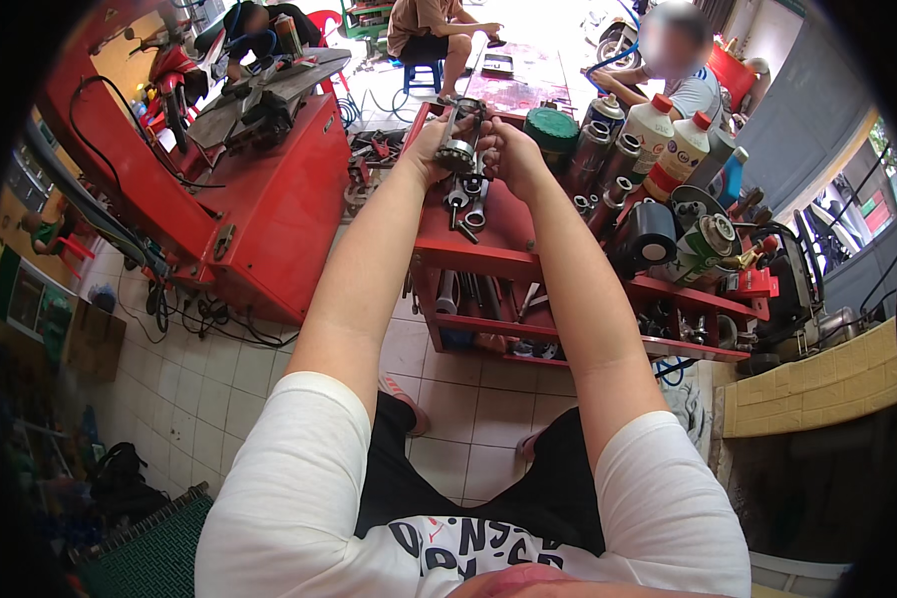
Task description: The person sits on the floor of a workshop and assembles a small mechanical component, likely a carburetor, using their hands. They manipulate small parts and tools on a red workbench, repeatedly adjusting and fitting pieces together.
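Item: metal part [458, 140], grey, geared at its lower end. Held above the red cart [468, 261], long axis running 12 to 6 o'clock. Left hand [431, 148] grasps it at 9 o'clock, right hand [503, 151] at 3 o'clock; both equally near.

Bright daylight, perhaps overexposed above; warped edges.

Upper centre: red tool cart [488, 254] top crowded. Wrenches [468, 204] lie directly beneath the raised hands; spray cans [608, 159] and white bottles [668, 145] block the right side. Red machine [269, 199] closes the left. Tiled floor [219, 379] between machine and cart gives open passage, lower left
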The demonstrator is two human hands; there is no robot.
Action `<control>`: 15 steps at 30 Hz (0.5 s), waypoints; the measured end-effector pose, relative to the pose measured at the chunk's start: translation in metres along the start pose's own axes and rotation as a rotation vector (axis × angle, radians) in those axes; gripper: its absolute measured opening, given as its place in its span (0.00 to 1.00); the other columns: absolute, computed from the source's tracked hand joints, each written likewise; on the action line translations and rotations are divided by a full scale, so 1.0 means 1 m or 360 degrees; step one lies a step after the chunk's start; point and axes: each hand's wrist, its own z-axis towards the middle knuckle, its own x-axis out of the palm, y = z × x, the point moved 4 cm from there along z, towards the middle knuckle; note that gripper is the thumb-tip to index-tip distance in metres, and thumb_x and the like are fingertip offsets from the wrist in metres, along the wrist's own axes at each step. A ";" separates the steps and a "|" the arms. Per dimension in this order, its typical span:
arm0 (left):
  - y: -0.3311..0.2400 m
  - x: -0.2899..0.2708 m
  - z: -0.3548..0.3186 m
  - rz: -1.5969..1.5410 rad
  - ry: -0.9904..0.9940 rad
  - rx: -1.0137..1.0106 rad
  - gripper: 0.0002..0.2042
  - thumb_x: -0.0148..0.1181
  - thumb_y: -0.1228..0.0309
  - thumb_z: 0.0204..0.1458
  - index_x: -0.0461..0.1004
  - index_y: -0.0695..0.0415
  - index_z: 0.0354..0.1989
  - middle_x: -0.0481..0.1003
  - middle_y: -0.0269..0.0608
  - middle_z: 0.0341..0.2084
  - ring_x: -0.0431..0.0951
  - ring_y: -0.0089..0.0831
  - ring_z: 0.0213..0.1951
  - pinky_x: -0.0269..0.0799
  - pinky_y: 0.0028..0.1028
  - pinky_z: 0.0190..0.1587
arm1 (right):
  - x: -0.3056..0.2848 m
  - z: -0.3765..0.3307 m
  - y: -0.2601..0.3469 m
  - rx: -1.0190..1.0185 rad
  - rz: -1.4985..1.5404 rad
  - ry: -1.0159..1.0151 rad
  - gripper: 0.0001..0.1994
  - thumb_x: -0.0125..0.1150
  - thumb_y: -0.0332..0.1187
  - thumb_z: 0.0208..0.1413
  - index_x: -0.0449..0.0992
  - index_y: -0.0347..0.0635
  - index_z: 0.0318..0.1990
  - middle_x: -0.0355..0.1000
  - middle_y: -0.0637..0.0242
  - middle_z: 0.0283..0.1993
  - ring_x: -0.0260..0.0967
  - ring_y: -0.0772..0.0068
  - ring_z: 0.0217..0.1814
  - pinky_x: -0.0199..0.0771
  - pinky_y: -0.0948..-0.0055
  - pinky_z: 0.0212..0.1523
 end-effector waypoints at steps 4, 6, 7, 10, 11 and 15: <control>-0.001 -0.002 0.001 -0.0003 0.0072 -0.0007 0.17 0.58 0.70 0.66 0.72 0.59 0.62 0.82 0.42 0.41 0.85 0.37 0.39 0.87 0.38 0.45 | 0.001 0.002 -0.003 -0.0063 -0.0103 -0.0010 0.16 0.48 0.50 0.74 0.77 0.52 0.41 0.66 0.80 0.25 0.61 0.83 0.24 0.63 0.78 0.26; -0.001 -0.005 0.000 0.0016 -0.0031 0.0043 0.17 0.57 0.72 0.66 0.72 0.60 0.61 0.82 0.43 0.44 0.85 0.37 0.41 0.87 0.39 0.46 | 0.002 0.002 -0.005 -0.0012 -0.0098 -0.0026 0.16 0.47 0.50 0.74 0.77 0.53 0.41 0.66 0.81 0.25 0.61 0.82 0.24 0.63 0.77 0.27; -0.001 -0.007 0.000 0.0026 -0.0083 0.0069 0.16 0.57 0.72 0.66 0.72 0.61 0.61 0.81 0.44 0.45 0.85 0.36 0.42 0.86 0.39 0.46 | 0.002 0.001 -0.006 0.0009 -0.0095 -0.0020 0.17 0.47 0.50 0.74 0.77 0.53 0.40 0.66 0.80 0.25 0.60 0.82 0.24 0.63 0.77 0.27; -0.004 -0.011 -0.001 0.0010 -0.0107 0.0080 0.15 0.54 0.72 0.67 0.73 0.63 0.60 0.80 0.46 0.50 0.84 0.35 0.46 0.86 0.40 0.47 | 0.004 0.003 -0.007 0.0065 -0.0067 0.0004 0.17 0.47 0.51 0.74 0.76 0.54 0.38 0.66 0.80 0.24 0.60 0.81 0.23 0.62 0.75 0.26; -0.001 -0.004 0.000 -0.0037 -0.0118 0.0061 0.16 0.53 0.67 0.68 0.73 0.63 0.59 0.81 0.47 0.48 0.85 0.37 0.44 0.86 0.40 0.45 | -0.003 0.006 -0.007 0.0079 -0.0050 -0.0004 0.17 0.47 0.51 0.74 0.76 0.54 0.38 0.65 0.80 0.24 0.59 0.80 0.22 0.62 0.75 0.26; -0.003 0.002 -0.004 0.0087 -0.0198 0.0104 0.24 0.45 0.53 0.71 0.72 0.63 0.58 0.82 0.51 0.44 0.86 0.44 0.42 0.86 0.41 0.44 | 0.002 0.004 -0.008 0.0122 0.0002 -0.0066 0.15 0.47 0.50 0.73 0.72 0.59 0.35 0.62 0.80 0.24 0.50 0.79 0.22 0.54 0.74 0.26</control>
